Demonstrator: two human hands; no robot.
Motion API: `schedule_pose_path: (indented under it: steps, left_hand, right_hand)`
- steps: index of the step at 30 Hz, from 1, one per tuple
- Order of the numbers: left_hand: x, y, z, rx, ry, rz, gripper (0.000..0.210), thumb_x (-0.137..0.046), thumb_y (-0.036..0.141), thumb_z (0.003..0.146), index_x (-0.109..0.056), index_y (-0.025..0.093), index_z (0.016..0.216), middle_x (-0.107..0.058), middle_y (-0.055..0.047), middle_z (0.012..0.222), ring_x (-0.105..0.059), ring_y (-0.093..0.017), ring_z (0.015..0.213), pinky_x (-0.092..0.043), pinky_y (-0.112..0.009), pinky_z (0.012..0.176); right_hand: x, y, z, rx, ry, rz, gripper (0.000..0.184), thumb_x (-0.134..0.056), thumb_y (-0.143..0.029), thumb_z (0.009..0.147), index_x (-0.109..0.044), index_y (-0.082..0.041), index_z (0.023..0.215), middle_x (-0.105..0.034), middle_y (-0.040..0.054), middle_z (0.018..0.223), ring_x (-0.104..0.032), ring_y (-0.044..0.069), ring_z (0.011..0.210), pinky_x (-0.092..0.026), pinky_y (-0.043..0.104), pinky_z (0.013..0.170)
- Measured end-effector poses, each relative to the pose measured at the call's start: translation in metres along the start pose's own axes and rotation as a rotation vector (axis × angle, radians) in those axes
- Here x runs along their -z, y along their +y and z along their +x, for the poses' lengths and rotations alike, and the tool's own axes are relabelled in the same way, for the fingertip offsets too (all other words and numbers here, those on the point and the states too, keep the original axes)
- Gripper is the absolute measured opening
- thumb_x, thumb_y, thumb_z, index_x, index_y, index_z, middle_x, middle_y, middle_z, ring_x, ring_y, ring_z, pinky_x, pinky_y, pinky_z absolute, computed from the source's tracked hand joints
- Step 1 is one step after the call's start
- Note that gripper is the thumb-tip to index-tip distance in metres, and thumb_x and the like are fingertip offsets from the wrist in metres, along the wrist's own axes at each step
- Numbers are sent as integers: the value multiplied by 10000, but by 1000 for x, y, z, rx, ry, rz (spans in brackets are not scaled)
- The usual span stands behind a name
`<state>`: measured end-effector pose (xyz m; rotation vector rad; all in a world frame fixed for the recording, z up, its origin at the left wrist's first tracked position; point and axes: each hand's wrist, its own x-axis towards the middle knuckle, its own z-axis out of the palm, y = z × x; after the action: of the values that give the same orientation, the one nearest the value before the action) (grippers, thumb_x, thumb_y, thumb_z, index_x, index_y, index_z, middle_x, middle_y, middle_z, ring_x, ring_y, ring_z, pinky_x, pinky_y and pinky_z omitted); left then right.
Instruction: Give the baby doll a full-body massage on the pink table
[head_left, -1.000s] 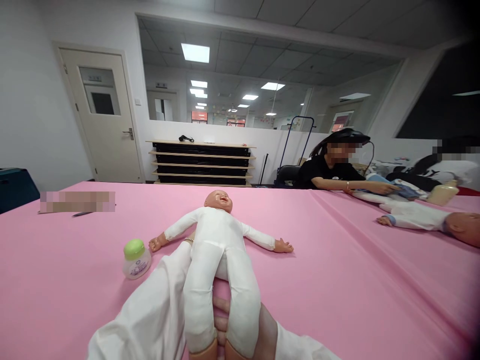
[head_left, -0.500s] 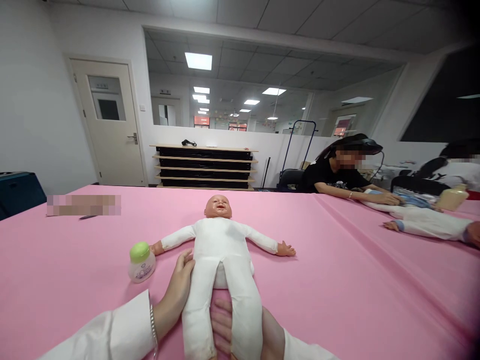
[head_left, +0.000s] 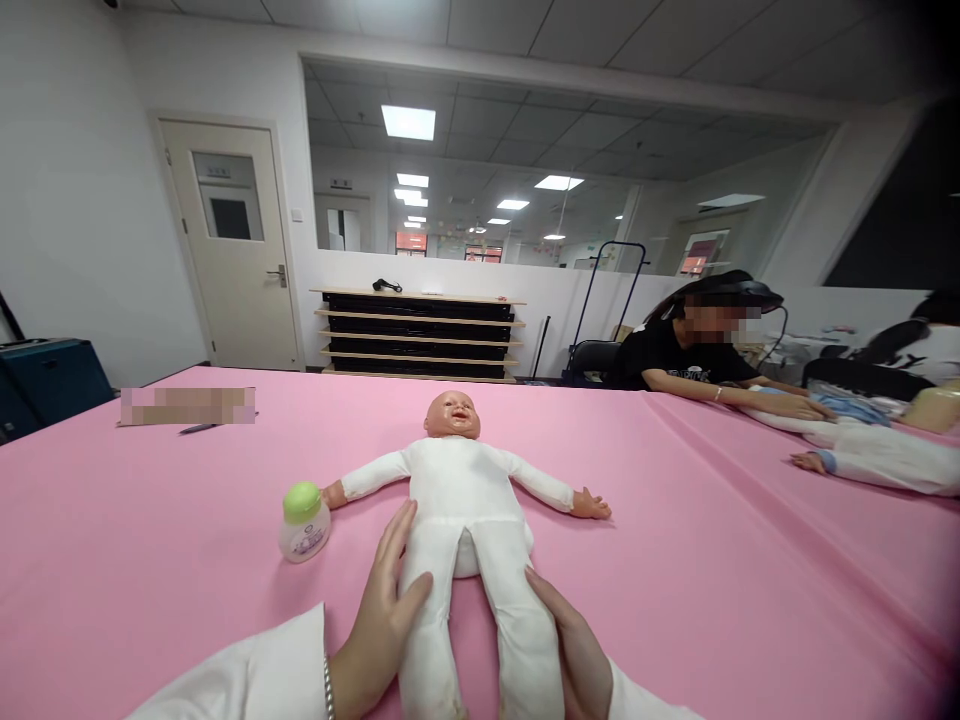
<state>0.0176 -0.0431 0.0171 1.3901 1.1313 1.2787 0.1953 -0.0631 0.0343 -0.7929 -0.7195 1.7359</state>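
A baby doll [head_left: 465, 480] with a white cloth body lies face up, head away from me, arms spread and legs toward me. My left hand [head_left: 386, 600] rests against the hip and thigh on the left, fingers stretched along its side and thumb on top of the thigh. Along the outer side of the other leg lies my right hand [head_left: 574, 640], its fingers extended and partly hidden by the leg. A clear bottle with a green cap [head_left: 304, 522] stands upright by the doll's hand on the left.
Pink cloth [head_left: 697, 580] covers the table. A blurred-out flat item [head_left: 187, 405] and a pen [head_left: 199, 429] lie at the far left. At the right, a person in black [head_left: 694, 350] handles another doll [head_left: 885, 452], near a beige bottle [head_left: 932, 408].
My right hand has come out from between the doll's legs to the outer side of one leg. My left thumb now lies over the thigh. The view has shifted slightly left.
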Motion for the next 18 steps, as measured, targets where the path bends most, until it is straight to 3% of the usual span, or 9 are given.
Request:
schedule_pose_path:
  steps: [3,6,10,15,18]
  left_hand:
    - [-1,-7,-2,-80,-42,153,615,-538,248,745,-349,287,1329,-224,35,1443,-116,-227,1344,-108,-384,1113]
    - [-4,-16,3,-10,-44,202,610,-501,175,734,-372,274,1322,-214,43,1445,-106,-206,1346,-96,-372,1116]
    - [-5,-20,8,46,-62,180,605,-470,165,744,-356,252,1332,-165,52,1457,-86,-182,1350,-85,-350,1119]
    - [-3,-2,5,110,4,128,631,-455,234,785,-248,182,1379,-156,24,1461,-74,-183,1350,-112,-329,1118]
    - [-1,6,7,171,21,7,609,-404,302,828,-209,170,1389,-151,14,1460,-90,-192,1345,-155,-326,1111]
  right_hand:
    - [7,3,3,5,27,7,506,-585,-359,762,-468,-187,1222,-478,69,1288,-410,202,1218,-296,351,1047]
    - [13,7,9,27,139,-120,655,-668,-374,689,-401,-184,1256,-431,98,1322,-392,225,1228,-292,370,1048]
    - [23,6,16,205,295,-322,876,-720,-385,627,-235,-249,1344,-271,65,1420,-291,188,1289,-236,339,1079]
    - [34,1,19,190,203,-432,704,-655,-442,680,-349,-287,1295,-265,-3,1425,-231,169,1314,-214,329,1089]
    - [34,-4,22,191,217,-402,710,-610,-499,706,-312,-289,1315,-255,6,1430,-264,176,1301,-272,331,1066]
